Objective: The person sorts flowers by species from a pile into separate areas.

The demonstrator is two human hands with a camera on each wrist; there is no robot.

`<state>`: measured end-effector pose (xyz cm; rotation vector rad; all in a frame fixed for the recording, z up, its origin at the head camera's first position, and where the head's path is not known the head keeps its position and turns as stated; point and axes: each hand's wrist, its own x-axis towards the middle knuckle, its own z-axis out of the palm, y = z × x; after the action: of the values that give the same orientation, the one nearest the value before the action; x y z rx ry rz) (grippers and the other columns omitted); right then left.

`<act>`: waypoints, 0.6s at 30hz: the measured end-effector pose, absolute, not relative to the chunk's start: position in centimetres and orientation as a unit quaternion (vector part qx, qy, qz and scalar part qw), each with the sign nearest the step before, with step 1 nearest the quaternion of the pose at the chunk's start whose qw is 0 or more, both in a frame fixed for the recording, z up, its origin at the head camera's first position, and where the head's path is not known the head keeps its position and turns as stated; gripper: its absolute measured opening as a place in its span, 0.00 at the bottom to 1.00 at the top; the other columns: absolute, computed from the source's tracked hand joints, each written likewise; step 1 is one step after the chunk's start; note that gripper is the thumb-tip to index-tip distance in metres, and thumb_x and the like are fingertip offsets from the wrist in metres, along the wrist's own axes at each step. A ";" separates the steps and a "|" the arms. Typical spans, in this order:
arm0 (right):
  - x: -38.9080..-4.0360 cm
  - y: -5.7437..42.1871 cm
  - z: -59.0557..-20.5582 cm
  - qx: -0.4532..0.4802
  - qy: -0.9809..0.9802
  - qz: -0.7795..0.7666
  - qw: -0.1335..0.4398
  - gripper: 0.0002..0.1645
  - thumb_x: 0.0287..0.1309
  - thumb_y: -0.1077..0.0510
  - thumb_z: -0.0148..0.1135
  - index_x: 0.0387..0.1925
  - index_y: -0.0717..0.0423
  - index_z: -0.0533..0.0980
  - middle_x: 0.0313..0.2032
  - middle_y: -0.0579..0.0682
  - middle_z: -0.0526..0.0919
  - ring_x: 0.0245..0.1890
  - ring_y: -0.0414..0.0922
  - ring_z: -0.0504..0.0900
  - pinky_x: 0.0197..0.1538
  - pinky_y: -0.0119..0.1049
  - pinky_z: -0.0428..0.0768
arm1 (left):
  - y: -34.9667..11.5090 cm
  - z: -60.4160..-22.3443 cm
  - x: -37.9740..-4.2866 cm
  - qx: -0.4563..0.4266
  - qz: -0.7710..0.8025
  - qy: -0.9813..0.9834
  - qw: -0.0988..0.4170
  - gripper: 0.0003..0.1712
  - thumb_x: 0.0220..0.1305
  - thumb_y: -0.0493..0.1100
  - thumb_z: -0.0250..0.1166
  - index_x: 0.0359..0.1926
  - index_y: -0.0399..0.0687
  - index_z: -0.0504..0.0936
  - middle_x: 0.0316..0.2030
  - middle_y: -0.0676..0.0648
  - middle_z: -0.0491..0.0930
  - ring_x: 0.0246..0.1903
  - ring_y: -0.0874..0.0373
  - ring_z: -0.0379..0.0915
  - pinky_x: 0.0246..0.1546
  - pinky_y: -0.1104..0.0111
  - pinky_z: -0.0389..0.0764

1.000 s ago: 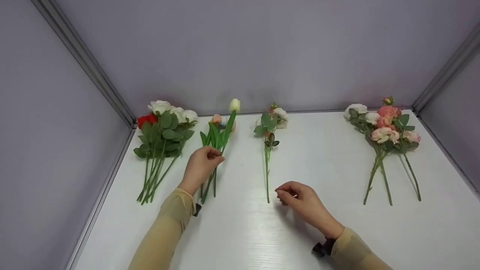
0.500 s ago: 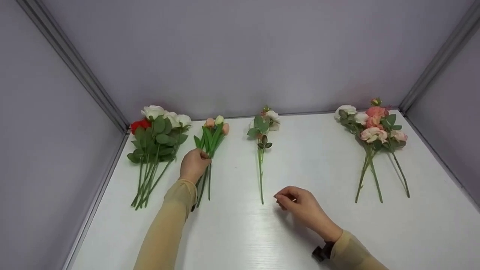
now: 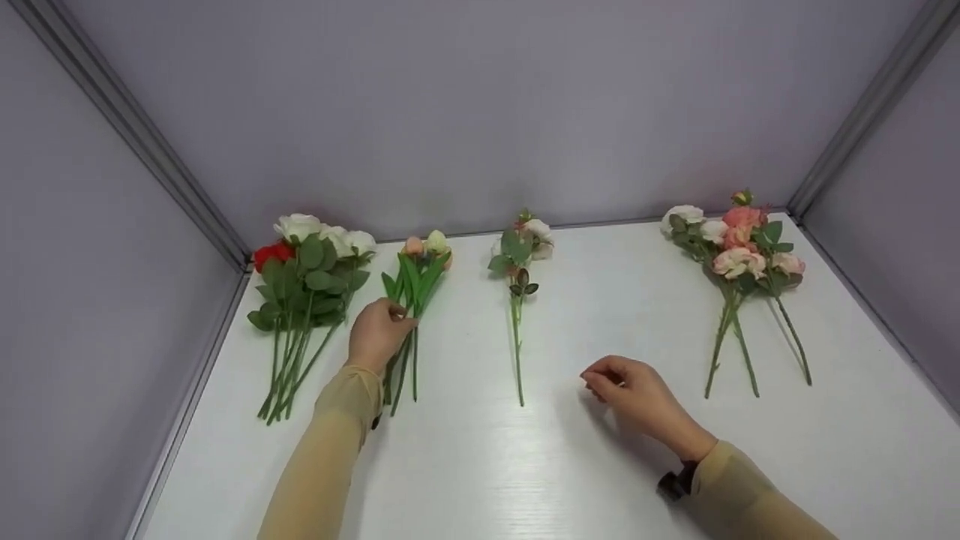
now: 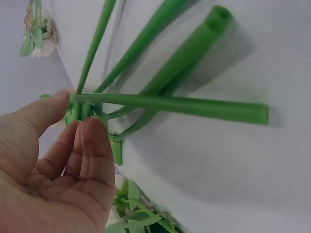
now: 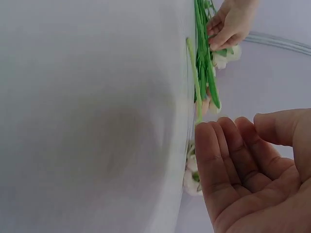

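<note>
My left hand (image 3: pixel 373 334) is at the stems of a small bunch of tulips (image 3: pixel 420 281), pale yellow and peach, lying on the white table. In the left wrist view, its thumb touches or nearly touches a green tulip stem (image 4: pixel 194 107); a gap shows between thumb and loosely bent fingers (image 4: pixel 95 141). My right hand (image 3: pixel 637 394) hovers over the table with fingers loosely curled and nothing between them. Left of it lies a leafy stem with whitish blooms (image 3: pixel 517 300), apart from the hand.
White and red roses (image 3: pixel 307 285) lie at the left by the side wall. Pink, coral and white flowers (image 3: pixel 739 262) lie at the right. Grey panels (image 3: pixel 480 112) enclose the white table (image 3: pixel 465 465) at the back and sides.
My left hand has lowered the pale yellow tulip from above onto the other tulips, and its fingers have loosened. My right hand has drifted right, away from the middle stem.
</note>
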<state>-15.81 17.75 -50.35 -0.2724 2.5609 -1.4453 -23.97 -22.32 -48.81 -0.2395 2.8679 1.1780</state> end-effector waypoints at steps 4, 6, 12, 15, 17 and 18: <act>-17.7 21.0 -50.0 -0.065 0.881 -0.462 0.086 0.18 0.72 0.47 0.63 0.45 0.58 0.83 0.34 0.55 0.85 0.34 0.50 0.82 0.35 0.38 0.80 | -21.3 -48.1 -23.8 -0.046 0.349 0.936 -0.007 0.27 0.69 0.48 0.69 0.63 0.37 0.78 0.56 0.36 0.75 0.55 0.42 0.73 0.55 0.51 0.77; -18.7 23.0 -49.7 -0.050 0.888 -0.449 0.083 0.21 0.73 0.46 0.62 0.47 0.60 0.82 0.37 0.56 0.85 0.36 0.51 0.83 0.37 0.38 0.81 | -20.1 -47.6 -23.6 -0.021 0.331 0.943 -0.018 0.30 0.69 0.50 0.70 0.66 0.39 0.76 0.61 0.36 0.72 0.61 0.40 0.69 0.60 0.49 0.74; -21.4 29.2 -48.3 0.011 0.907 -0.411 0.090 0.30 0.75 0.41 0.55 0.57 0.64 0.78 0.47 0.61 0.83 0.44 0.54 0.83 0.41 0.39 0.83 | -15.0 -46.5 -22.2 0.097 0.279 0.955 -0.031 0.37 0.68 0.54 0.70 0.72 0.47 0.71 0.69 0.42 0.68 0.70 0.44 0.61 0.68 0.51 0.67; -22.5 31.9 -47.7 0.044 0.916 -0.390 0.086 0.32 0.76 0.40 0.52 0.59 0.65 0.76 0.49 0.63 0.82 0.45 0.55 0.81 0.39 0.38 0.83 | -12.3 -46.4 -20.9 0.181 0.229 0.956 -0.026 0.39 0.70 0.57 0.67 0.75 0.48 0.67 0.71 0.43 0.66 0.72 0.46 0.59 0.72 0.53 0.62; -23.0 33.6 -47.4 0.057 0.925 -0.370 0.072 0.31 0.76 0.41 0.51 0.59 0.65 0.76 0.47 0.63 0.82 0.43 0.54 0.80 0.37 0.38 0.81 | -10.4 -46.5 -19.8 0.243 0.177 0.953 -0.024 0.40 0.72 0.60 0.64 0.77 0.49 0.65 0.73 0.43 0.65 0.73 0.46 0.57 0.74 0.53 0.57; -23.2 34.3 -47.3 0.063 0.929 -0.360 0.064 0.31 0.76 0.42 0.51 0.58 0.66 0.76 0.46 0.63 0.82 0.41 0.53 0.80 0.36 0.38 0.80 | -9.5 -46.6 -19.2 0.274 0.148 0.950 -0.025 0.41 0.72 0.61 0.62 0.77 0.49 0.63 0.74 0.43 0.64 0.74 0.46 0.56 0.75 0.53 0.55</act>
<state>-23.24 34.27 -47.34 0.1890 2.8039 -1.0857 -19.25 -9.48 -46.57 0.8762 3.0324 0.4737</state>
